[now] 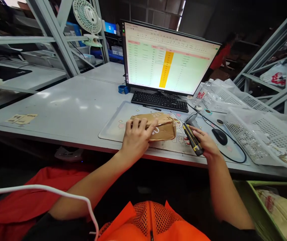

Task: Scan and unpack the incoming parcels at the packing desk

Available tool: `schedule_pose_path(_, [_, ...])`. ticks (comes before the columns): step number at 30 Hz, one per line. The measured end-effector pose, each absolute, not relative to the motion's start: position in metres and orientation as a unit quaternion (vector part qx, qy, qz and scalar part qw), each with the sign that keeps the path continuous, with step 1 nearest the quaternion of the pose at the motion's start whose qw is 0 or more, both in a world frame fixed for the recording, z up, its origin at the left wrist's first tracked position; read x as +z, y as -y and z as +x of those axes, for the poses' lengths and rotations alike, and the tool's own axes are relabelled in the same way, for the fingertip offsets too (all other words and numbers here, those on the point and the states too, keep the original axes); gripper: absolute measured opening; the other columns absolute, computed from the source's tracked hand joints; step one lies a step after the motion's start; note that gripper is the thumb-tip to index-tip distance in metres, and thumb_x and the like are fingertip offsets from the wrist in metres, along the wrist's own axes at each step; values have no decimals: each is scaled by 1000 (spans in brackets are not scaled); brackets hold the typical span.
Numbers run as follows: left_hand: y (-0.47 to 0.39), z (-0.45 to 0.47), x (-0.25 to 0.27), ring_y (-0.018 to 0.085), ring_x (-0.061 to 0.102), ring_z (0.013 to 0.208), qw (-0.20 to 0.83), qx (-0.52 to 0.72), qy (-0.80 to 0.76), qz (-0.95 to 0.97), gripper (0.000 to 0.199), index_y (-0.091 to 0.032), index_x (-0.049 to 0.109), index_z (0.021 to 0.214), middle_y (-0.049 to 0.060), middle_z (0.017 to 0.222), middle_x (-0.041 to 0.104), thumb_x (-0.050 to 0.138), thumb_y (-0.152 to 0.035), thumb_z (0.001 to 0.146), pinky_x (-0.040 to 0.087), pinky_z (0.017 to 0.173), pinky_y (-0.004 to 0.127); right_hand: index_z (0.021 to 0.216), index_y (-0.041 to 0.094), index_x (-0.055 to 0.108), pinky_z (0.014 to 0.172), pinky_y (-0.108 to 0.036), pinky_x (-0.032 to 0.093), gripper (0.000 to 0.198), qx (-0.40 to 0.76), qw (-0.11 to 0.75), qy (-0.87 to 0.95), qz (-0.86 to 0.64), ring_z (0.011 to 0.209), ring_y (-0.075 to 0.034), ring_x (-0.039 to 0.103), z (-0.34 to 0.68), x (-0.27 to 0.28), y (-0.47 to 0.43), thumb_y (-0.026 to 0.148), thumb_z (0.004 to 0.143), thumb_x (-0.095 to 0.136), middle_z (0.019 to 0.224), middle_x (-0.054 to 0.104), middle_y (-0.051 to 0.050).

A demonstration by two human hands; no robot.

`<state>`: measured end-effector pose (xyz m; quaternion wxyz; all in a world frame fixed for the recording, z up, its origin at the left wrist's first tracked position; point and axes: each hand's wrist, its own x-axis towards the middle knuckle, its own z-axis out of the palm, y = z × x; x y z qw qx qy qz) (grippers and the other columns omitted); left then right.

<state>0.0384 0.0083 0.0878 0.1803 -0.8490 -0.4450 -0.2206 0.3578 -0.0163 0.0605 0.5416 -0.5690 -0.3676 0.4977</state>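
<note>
A small brown cardboard box with crumpled edges lies on the patterned desk mat. My left hand is closed over its left end, fingers on top and thumb along the near side. To the right of the box, my right hand grips a yellow and black utility knife, its front end pointing up and away towards the box's right side. Just beyond the knife sits a grey device, partly hidden, whose kind I cannot make out.
Behind the mat stand a black keyboard and a monitor. A black mouse and its cable lie right, beside white perforated baskets. A blue tape roll is near the monitor. A green bin stands below right.
</note>
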Motion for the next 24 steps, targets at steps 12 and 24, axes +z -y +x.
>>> schedule_pose_path(12, [-1,56,91,41,54,110,147,-221,452,-852,73,-18,54,158,21,124,62,64,-10,86,44,94,54,164,19,48,81,-48,63,67,-44,159,736,-657,85,-33,74,265,137,65,15,97,45,103,75,-17])
schedule_pose_path(24, [-16,32,87,40,55,110,120,-260,446,-848,73,-24,59,152,18,121,63,73,-17,81,47,92,52,165,24,44,80,-37,62,66,-46,104,757,-644,83,-27,75,283,108,104,15,100,42,104,77,-14])
